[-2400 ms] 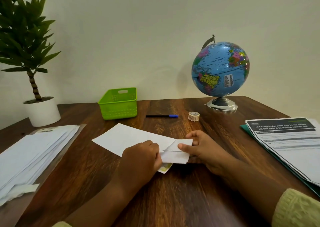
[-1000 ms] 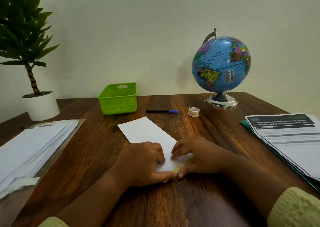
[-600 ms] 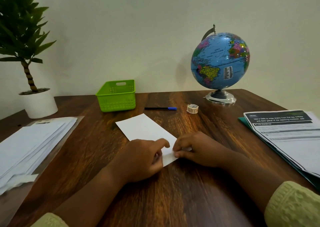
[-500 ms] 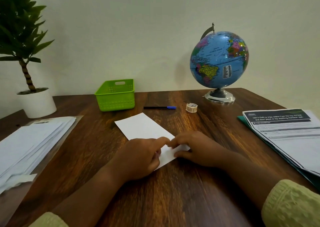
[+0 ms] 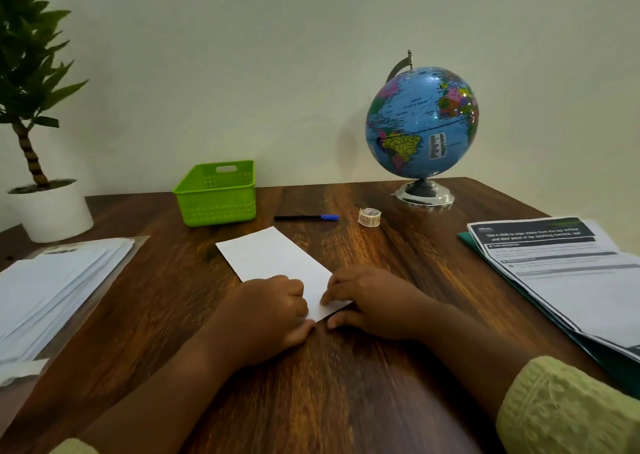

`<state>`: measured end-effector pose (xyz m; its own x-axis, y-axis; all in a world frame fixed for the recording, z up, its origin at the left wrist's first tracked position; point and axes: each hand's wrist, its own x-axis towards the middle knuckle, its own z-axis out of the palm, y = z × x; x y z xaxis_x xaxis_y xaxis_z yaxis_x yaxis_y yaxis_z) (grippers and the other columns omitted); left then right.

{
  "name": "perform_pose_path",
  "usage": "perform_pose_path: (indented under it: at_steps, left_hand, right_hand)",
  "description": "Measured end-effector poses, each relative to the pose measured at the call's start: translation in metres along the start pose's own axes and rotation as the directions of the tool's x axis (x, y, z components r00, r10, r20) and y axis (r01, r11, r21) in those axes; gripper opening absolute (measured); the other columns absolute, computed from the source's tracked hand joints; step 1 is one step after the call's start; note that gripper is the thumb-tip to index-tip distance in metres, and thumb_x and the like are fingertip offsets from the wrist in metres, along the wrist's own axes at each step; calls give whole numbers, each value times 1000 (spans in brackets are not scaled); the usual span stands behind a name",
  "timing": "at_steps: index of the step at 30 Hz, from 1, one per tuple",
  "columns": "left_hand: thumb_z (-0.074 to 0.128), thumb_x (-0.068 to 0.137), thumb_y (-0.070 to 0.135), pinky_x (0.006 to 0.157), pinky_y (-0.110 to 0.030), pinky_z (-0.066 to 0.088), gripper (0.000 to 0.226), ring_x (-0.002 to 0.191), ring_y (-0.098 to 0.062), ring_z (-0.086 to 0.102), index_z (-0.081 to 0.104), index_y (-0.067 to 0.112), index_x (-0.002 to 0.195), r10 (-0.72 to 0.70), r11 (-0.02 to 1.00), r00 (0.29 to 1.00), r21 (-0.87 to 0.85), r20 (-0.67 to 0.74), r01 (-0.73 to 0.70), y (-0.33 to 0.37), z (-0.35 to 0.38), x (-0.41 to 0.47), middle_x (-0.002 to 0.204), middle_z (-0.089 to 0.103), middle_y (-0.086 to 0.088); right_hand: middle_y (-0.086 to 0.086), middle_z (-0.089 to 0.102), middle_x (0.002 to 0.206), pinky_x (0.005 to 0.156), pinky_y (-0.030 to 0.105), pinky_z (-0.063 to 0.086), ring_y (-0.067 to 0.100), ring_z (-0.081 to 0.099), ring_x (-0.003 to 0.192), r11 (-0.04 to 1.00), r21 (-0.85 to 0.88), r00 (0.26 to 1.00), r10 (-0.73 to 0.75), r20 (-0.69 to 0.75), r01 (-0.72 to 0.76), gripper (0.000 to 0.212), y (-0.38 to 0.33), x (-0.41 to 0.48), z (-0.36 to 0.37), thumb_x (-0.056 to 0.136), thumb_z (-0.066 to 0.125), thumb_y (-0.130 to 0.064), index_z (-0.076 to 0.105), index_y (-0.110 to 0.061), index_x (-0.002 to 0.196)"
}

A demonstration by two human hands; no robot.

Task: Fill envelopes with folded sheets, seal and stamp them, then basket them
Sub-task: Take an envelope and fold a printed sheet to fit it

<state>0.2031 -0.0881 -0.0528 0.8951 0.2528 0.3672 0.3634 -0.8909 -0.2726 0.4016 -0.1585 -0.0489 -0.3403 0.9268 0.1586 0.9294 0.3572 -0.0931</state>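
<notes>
1. Your left grip [image 5: 266, 315] is curled over the near end of the white envelope [image 5: 277, 259], with the thumb at its near corner, pinching that end
2. Your right grip [image 5: 374, 301] is loosely bent and clasps nothing. Its fingertips [image 5: 329, 296] press the same end from 3 o'clock
3. The envelope lies flat mid-worktop [image 5: 346, 384], its long side running toward 11 o'clock
4. The green basket [image 5: 216, 194] stands beyond it at 11 o'clock, apart from it. The pen [image 5: 304, 217] and a small roll [image 5: 369, 216] lie at 1 o'clock
</notes>
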Motion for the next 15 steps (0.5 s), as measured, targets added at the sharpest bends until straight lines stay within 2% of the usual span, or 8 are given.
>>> perform_pose_path:
  at_steps: [2, 5, 7, 11, 13, 15]
  left_hand:
    - [38, 92, 46, 54, -23, 32, 40, 70, -9, 54, 70, 22, 92, 26, 999, 999, 44, 33, -28, 1, 1, 2, 85, 63, 4]
    - [48, 85, 52, 43, -20, 29, 38, 53, -7, 53, 70, 25, 69, 40, 994, 999, 100, -8, -39, 1, -2, 3, 66, 61, 8]
    - [44, 83, 57, 40, -20, 33, 42, 51, -7, 52, 69, 27, 66, 12, 998, 998, 57, -62, -8, -2, 1, 1, 65, 60, 10]
    - [67, 75, 44, 38, -22, 33, 24, 50, -7, 50, 69, 25, 62, 7, 993, 999, 116, -41, -3, -2, 2, 1, 64, 57, 9]
    - [72, 73, 34, 40, -22, 26, 22, 47, -9, 48, 65, 22, 57, -1, 990, 1000, 139, -26, 5, -1, 1, 3, 59, 55, 6]
    - [70, 75, 35, 42, -21, 26, 24, 47, -10, 49, 64, 20, 57, 13, 991, 1000, 137, -23, -9, -1, 2, 2, 58, 56, 4]
  right_hand:
    - [-2, 54, 128, 94, 32, 44, 11, 47, 116, 999, -38, 1000, -6, 6, 6, 45, -4, 0, -1, 90, 47, -49, 56, -22, 124]
    - [2, 54, 125, 86, 35, 48, 14, 51, 108, 994, -100, 999, -41, -11, 40, 41, -8, -1, -2, 92, 47, -44, 58, -18, 122]
    - [5, 55, 120, 79, 33, 51, 15, 54, 99, 984, -162, 996, -83, -21, 78, 33, -10, 0, -3, 94, 49, -31, 59, -16, 121]
    - [8, 59, 109, 71, 25, 48, 16, 56, 91, 948, -282, 989, -150, 15, 148, 29, -12, 5, 0, 92, 51, -17, 57, -10, 120]
    - [8, 60, 104, 68, 24, 43, 15, 54, 88, 938, -304, 985, -171, 14, 167, 27, -13, 8, 1, 94, 49, -19, 58, -9, 117]
    - [6, 59, 104, 65, 24, 40, 14, 53, 87, 940, -299, 985, -174, -2, 166, 29, -13, 9, 3, 97, 43, -29, 58, -10, 114]
